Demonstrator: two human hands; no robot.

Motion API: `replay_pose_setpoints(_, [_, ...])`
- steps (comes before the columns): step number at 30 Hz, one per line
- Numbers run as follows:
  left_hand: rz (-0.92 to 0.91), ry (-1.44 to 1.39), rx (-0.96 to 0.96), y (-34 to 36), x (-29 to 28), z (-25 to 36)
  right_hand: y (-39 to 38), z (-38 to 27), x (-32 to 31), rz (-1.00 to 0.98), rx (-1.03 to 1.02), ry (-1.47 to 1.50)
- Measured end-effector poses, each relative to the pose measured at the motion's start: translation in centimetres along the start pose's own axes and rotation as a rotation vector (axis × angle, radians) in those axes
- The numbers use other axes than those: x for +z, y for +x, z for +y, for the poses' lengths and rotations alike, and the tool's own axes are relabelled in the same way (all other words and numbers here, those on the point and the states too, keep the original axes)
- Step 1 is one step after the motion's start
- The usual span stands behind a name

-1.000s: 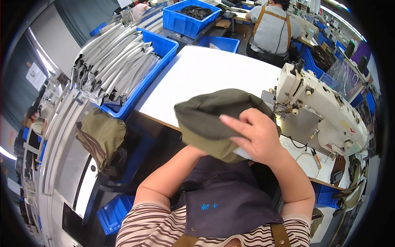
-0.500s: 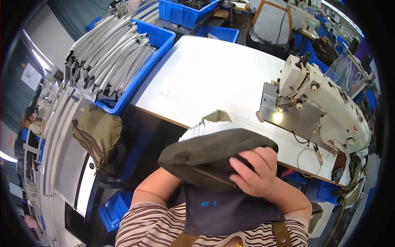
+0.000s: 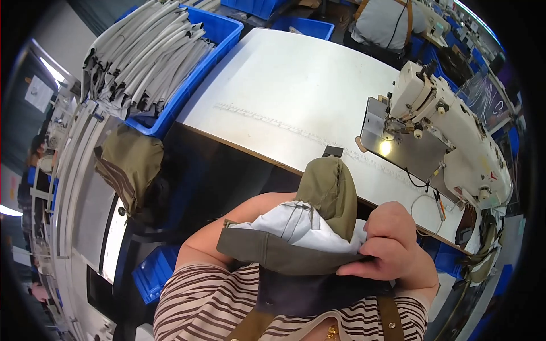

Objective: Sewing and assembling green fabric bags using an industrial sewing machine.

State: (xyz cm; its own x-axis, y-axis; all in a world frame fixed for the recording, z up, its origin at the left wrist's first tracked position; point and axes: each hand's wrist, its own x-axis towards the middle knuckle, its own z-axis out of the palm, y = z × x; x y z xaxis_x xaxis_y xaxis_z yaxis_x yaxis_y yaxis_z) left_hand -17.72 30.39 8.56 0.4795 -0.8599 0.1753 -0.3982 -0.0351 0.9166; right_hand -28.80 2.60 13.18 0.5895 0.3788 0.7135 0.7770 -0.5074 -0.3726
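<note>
An olive fabric bag (image 3: pixel 327 179) with a white lining (image 3: pixel 284 219) is held up in front of my chest. A dark green band (image 3: pixel 296 253) runs along its near edge, and its olive part rises toward the table. My right hand (image 3: pixel 389 244) pinches the right end of this edge, thumb below and fingers curled above. My left forearm (image 3: pixel 227 216) goes in behind the bag from the left. The left hand itself is covered by the fabric, so its fingers do not show.
A white sewing table (image 3: pixel 284 74) lies ahead, with a lit industrial sewing machine (image 3: pixel 455 125) at right. At far left a blue crate (image 3: pixel 222 51) holds many grey-white folded pieces (image 3: pixel 142 62). Another olive bag (image 3: pixel 133 159) hangs below it. Orange-handled tweezers (image 3: pixel 439 204) lie near the machine.
The bag has turned in my hands: its white lining and olive part now show, while the zipper has gone from sight. My right hand has shifted down and slightly right along the edge.
</note>
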Motion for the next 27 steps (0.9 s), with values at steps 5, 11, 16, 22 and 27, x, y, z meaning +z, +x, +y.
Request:
replay_pose_setpoints(5, [0.077, -0.103, 0.014, 4.4, 1.3, -0.9, 0.0, 0.4, -0.6, -0.213, 0.157, 0.226])
replay_pose_setpoints(11, [0.115, -0.228, 0.020, 3.0, 4.5, -0.3, 1.4, 1.9, 0.8, -0.142, 0.675, 0.488])
replay_pose_setpoints(16, [0.128, -0.347, 0.034, 3.4, 3.7, -1.0, -2.1, 6.5, 8.1, -0.166, 1.101, 1.028])
replay_pose_setpoints(22, [0.140, -0.480, 0.017, 4.2, 2.9, -1.5, -7.3, 9.0, 11.7, -0.063, 1.003, 0.719])
replay_pose_setpoints(27, [0.150, -0.586, 0.040, 8.7, -1.5, -2.8, -12.0, 10.4, 12.1, 0.132, 1.210, 0.516])
